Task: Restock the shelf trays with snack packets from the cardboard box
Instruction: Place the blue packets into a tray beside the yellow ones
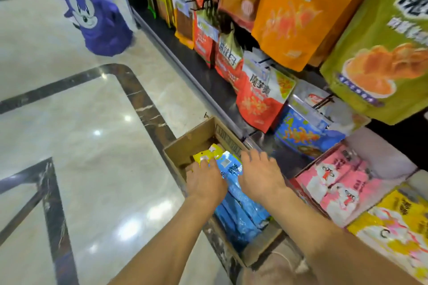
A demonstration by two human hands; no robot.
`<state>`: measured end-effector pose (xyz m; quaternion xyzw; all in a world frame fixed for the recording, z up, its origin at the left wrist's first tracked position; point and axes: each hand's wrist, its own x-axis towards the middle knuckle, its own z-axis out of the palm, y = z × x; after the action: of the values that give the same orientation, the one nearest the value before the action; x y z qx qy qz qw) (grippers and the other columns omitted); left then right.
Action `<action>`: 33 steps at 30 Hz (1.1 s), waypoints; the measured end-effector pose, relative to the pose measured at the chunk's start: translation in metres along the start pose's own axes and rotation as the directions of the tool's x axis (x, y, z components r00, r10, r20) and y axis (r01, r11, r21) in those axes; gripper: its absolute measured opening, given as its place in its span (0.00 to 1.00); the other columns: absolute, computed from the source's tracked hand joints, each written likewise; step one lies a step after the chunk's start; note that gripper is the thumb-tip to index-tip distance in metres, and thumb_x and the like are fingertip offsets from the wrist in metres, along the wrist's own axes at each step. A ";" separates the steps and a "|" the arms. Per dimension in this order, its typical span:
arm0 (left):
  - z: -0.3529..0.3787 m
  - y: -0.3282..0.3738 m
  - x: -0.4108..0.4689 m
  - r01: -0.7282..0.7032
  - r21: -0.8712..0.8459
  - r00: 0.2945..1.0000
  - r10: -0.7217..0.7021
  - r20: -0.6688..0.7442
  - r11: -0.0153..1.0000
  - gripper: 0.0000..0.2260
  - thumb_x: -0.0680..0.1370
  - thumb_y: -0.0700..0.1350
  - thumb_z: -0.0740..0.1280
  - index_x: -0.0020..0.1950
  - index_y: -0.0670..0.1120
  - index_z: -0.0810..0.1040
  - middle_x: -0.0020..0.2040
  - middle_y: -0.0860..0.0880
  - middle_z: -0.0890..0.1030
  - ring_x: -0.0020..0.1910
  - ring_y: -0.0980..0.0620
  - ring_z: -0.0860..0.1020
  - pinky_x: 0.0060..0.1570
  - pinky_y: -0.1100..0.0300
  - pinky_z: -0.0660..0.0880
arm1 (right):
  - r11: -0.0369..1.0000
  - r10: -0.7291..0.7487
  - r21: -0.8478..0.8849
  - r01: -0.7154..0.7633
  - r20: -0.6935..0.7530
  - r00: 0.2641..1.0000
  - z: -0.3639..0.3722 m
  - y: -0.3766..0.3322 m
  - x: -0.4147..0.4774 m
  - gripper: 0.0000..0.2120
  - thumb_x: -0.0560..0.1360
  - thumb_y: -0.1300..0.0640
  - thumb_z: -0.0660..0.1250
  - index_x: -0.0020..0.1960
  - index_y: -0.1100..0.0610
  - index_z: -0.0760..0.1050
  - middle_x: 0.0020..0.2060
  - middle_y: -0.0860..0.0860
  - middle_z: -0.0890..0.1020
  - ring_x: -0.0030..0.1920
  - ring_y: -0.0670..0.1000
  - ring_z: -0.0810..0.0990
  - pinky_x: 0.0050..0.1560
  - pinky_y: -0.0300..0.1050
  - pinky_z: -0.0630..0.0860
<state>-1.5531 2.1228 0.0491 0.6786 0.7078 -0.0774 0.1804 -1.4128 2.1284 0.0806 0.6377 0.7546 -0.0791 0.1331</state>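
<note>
An open cardboard box [183,146] stands on the floor against the shelf base. It holds a row of blue snack packets [240,210] and a yellow packet [208,154] at the far end. My left hand [206,180] reaches down into the box with its fingertips at the near edge of the yellow packet; its grasp is hidden by the back of the hand. My right hand [259,173] hovers over the blue packets near the box's right wall, fingers spread and holding nothing. To the right are shelf trays with pink packets [335,176] and yellow packets [393,229].
Large snack bags hang on hooks above the trays: orange [296,21], green [382,58], red [257,102] and blue [301,132]. A purple cartoon figure [97,18] stands on the glossy marble floor [92,122] at the far left. My knee [278,268] is beside the box.
</note>
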 end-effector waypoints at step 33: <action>0.135 0.038 0.052 0.504 -0.369 0.862 -0.480 0.162 0.781 0.25 0.81 0.49 0.63 0.73 0.39 0.60 0.70 0.40 0.61 0.62 0.37 0.72 0.62 0.48 0.72 | 0.961 -0.011 0.270 -0.062 0.261 0.965 0.161 0.026 0.043 0.27 0.81 0.42 0.60 0.75 0.54 0.62 0.64 0.53 0.69 0.64 0.57 0.69 0.58 0.51 0.74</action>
<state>-1.4963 2.1264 -0.0890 0.4161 0.8551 0.0041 0.3093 -1.3774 2.1270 -0.0841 0.6438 0.7039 -0.2647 0.1414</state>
